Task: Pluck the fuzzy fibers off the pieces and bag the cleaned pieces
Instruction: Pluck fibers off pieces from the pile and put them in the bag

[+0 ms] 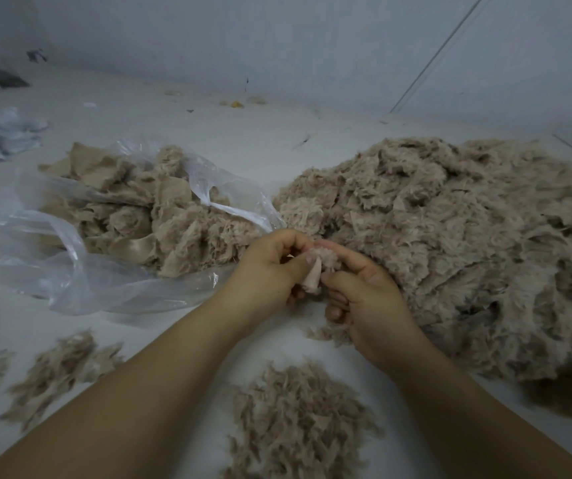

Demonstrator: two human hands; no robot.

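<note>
No brand, label or writing can be read on anything here.

Both hands meet at the middle of the view over a pale, smooth tabletop. The left hand has its fingers curled and its thumb pressed on a small piece, whose pale, flat cloth backing hangs down between the two hands. The right hand pinches the fuzzy top of the same piece, with its forefinger stretched over the tuft and the other fingers folded below (how tight the pinch is, I cannot tell).

To the left lies a clear plastic bag, thin, wrinkled and shiny, with its mouth open toward the hands; inside it are the bagged pieces, beige, some showing flat cloth faces. To the right a large heap of fuzzy pieces rises, shaggy and grey-beige, and reaches to the right edge of the view; it lies just beside the right hand.

Near the lower edge, between the forearms, is a loose mound of plucked fibers, feathery and short. A thinner scatter of fibers lies at the lower left. Open tabletop remains behind the bag and heap, up to the wall, and a narrow strip stays free between the forearms.
</note>
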